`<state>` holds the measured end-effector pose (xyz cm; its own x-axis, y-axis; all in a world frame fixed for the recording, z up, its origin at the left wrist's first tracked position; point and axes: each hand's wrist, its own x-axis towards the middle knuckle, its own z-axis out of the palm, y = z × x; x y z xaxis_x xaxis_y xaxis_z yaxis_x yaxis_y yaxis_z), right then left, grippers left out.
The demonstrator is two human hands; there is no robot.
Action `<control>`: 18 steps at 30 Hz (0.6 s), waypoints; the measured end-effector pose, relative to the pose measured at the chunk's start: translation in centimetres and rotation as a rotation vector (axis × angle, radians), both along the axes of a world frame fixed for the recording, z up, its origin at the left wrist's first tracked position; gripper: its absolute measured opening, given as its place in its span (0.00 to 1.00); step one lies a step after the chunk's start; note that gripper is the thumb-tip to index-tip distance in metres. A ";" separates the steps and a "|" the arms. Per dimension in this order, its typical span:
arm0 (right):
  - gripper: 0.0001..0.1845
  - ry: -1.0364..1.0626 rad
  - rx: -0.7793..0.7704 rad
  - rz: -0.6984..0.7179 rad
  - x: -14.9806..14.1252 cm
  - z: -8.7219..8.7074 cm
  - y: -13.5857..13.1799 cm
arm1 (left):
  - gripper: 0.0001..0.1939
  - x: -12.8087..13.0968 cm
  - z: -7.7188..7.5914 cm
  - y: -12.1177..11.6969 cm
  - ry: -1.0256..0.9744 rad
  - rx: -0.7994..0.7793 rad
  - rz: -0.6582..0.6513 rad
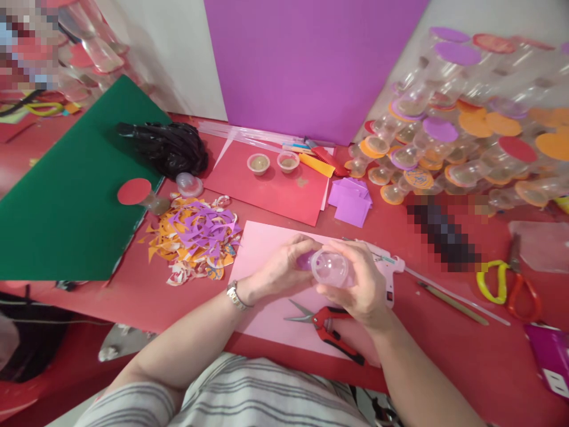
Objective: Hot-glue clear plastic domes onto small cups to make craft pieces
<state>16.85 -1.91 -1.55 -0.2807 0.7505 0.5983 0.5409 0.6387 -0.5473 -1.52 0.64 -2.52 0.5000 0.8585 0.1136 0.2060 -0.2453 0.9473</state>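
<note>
Above a pink sheet (258, 296), my two hands meet around a small clear plastic cup (329, 268), its round rim turned toward me. My right hand (362, 279) is closed about the cup's right side, thumb below and fingers above. My left hand (293, 264), with a watch on its wrist, is closed at the cup's left side on a purple piece (305, 260); whether that piece is joined to the cup is hidden. Red-handled shears (317, 320) lie with blades apart just under my hands. Beside my right hand is a white glue gun (393, 267), partly covered.
Purple and orange scraps (200, 234) are heaped left, near a black plastic bag (169, 148) and green board (89, 196). Two small cups (258, 164) of sandy material stand on red sheets (275, 196). Many cup assemblies (418, 148) crowd the back right. Scissors (511, 284) lie right.
</note>
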 end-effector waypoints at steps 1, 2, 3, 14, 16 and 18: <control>0.33 -0.001 -0.005 0.001 0.0 0.1 0.0 | 0.11 0.0 -0.1 0.0 0.000 0.000 -0.002; 0.33 -0.001 -0.008 0.002 0.0 0.1 0.0 | 0.11 0.0 -0.1 0.0 0.001 0.000 -0.002; 0.33 0.000 -0.011 0.002 0.0 0.2 0.0 | 0.11 0.0 -0.1 0.0 0.003 -0.002 0.000; 0.32 0.137 -0.077 -0.034 0.1 -0.9 -0.3 | 0.13 -0.3 0.6 0.0 0.096 0.034 -0.010; 0.32 0.149 -0.069 -0.048 0.2 -1.1 -0.4 | 0.14 -0.3 0.9 0.0 0.107 0.014 -0.009; 0.33 0.161 -0.049 -0.047 0.2 -1.2 -0.4 | 0.14 -0.3 1.1 -0.1 0.118 0.008 -0.006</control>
<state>17.03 -2.28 -2.76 -0.1484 0.7895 0.5955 0.4720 0.5857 -0.6589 -1.82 0.56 -1.45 0.5159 0.8545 0.0604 0.3148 -0.2547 0.9144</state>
